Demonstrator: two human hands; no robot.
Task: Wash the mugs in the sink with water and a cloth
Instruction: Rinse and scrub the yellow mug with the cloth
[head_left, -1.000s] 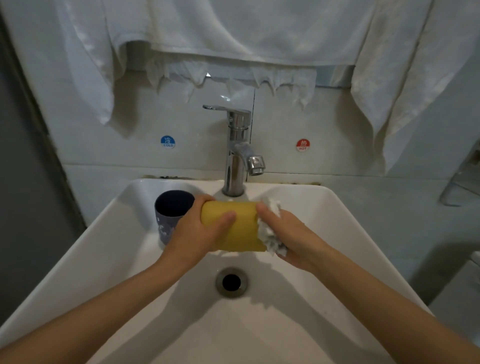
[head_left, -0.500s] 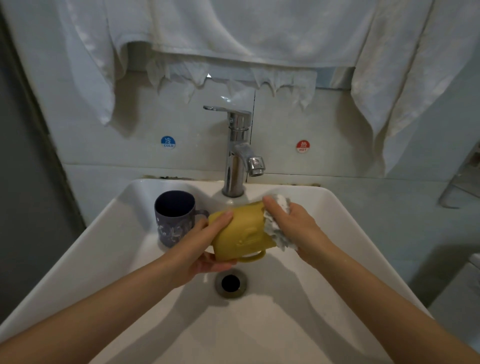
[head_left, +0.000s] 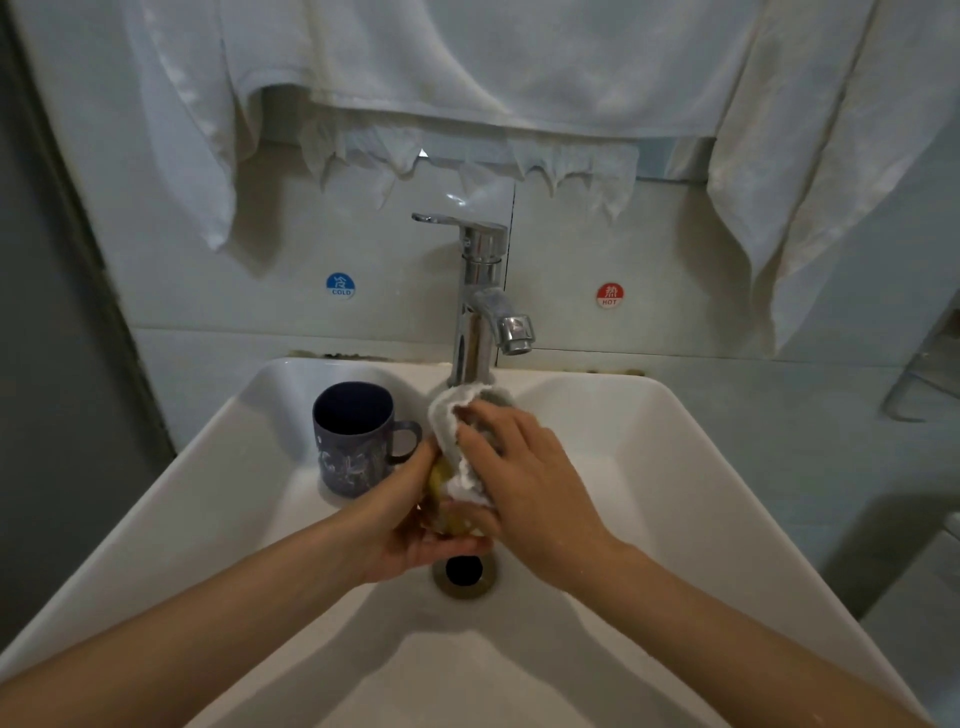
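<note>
So, the yellow mug (head_left: 438, 477) is cupped by the curled left hand (head_left: 405, 535), the white cloth (head_left: 449, 415) is gripped against it by the right hand (head_left: 530, 483); the blue mug (head_left: 353, 441) is stood just beside.

1 head camera looks forward and down, close over the sink (head_left: 675, 441).

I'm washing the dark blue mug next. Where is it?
In the head view, the dark blue mug stands upright in the sink, back left, just left of the left hand and the faucet.
</note>
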